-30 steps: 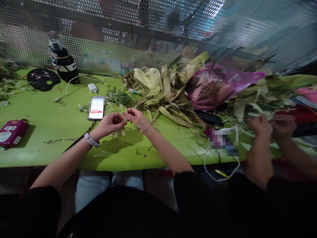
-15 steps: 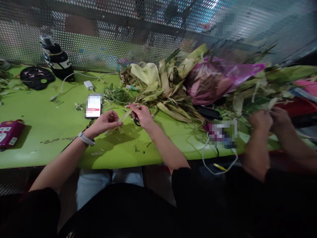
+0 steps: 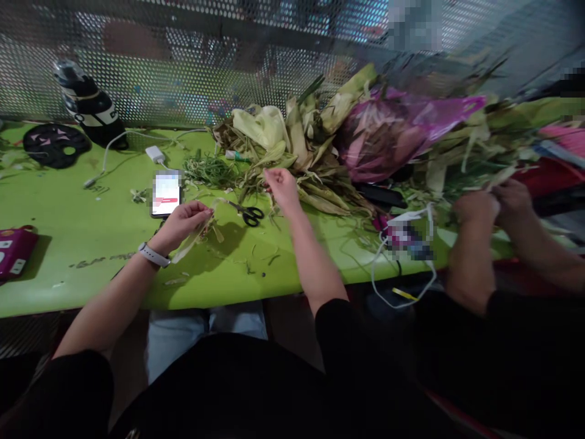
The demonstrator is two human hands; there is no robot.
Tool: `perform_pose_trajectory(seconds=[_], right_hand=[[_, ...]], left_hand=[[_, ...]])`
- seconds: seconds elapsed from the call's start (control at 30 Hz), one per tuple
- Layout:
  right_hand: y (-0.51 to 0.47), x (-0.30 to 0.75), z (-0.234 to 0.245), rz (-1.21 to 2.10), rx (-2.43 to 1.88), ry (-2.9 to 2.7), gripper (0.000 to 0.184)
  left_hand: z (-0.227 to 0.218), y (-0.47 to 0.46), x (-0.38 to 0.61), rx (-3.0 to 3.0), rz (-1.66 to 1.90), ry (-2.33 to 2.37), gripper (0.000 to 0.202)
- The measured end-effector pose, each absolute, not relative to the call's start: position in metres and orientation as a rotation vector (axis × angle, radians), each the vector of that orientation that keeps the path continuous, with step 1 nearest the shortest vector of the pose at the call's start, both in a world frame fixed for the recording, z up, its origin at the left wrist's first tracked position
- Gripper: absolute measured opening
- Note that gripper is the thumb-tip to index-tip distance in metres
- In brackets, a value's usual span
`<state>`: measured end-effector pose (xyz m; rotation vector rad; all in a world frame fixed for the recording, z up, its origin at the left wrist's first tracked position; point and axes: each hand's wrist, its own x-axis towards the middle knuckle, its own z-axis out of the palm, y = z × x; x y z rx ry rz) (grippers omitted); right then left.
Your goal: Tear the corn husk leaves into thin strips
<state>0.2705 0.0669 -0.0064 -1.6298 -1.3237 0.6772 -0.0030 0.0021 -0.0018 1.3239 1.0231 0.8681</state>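
My left hand (image 3: 181,221), with a white watch at the wrist, is closed on a pale strip of corn husk (image 3: 194,235) just above the green table (image 3: 91,244). My right hand (image 3: 282,186) is stretched towards the pile of corn husks (image 3: 292,149); its fingers are curled at the pile's edge and what they hold, if anything, is hidden. A pair of black-handled scissors (image 3: 247,213) lies on the table between my hands.
A phone (image 3: 166,192) lies left of the scissors, with a white charger and cable (image 3: 155,153) behind it. A dark bottle (image 3: 89,103) and a black disc (image 3: 55,143) stand at back left. A purple bag (image 3: 388,134) holds husks. Another person's hands (image 3: 493,204) work at the right.
My right hand let go of the strip and moved forward and right to the husk pile. The scissors now lie uncovered on the table. My left hand kept the strip.
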Motion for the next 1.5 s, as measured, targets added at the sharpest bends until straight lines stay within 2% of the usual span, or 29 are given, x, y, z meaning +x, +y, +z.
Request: perform_pose_trajectory(seconds=[0.07,0.13,0.17,0.3,0.47,0.67,0.8,0.9,1.03,1.33,1.5], right_hand=[[0.061,0.279,-0.002,0.436,-1.799,-1.678,0.029],[0.050,0.276,-0.001,0.510,-1.825,-2.098,0.020],[0.045,0.271,-0.002,0.581,-1.795,-2.279,0.021],[0.032,0.251,-0.009,0.420,-1.839,-2.502,0.022],[0.032,0.247,-0.008,0.425,-1.984,-2.431,0.034],[0.037,0.256,-0.009,0.509,-1.985,-2.424,0.016],[0.042,0.270,-0.016,1.034,-1.802,-2.087,0.020],[0.041,0.276,-0.013,1.219,-1.513,-1.814,0.031],[0.034,0.269,-0.004,1.473,-1.347,-1.816,0.041],[0.032,0.248,-0.015,1.503,-1.254,-1.851,0.046],[0.033,0.248,-0.018,1.491,-1.241,-1.859,0.042]], left_hand=[[0.000,0.003,-0.005,1.306,0.913,1.063,0.027],[0.000,0.004,-0.006,1.281,0.942,1.087,0.026],[0.000,0.005,-0.007,1.269,0.958,1.094,0.025],[-0.003,0.007,-0.009,1.243,0.973,1.102,0.023],[-0.005,0.009,-0.010,1.201,0.964,1.094,0.023],[-0.005,0.009,-0.014,1.232,1.043,1.104,0.024],[-0.006,0.010,-0.015,1.178,1.098,1.092,0.021],[-0.004,0.009,-0.016,1.145,1.137,1.106,0.019],[-0.003,0.009,-0.019,1.181,1.159,1.136,0.021],[-0.002,0.004,-0.016,1.274,1.039,1.125,0.023],[0.000,0.004,-0.016,1.339,0.991,1.114,0.026]])
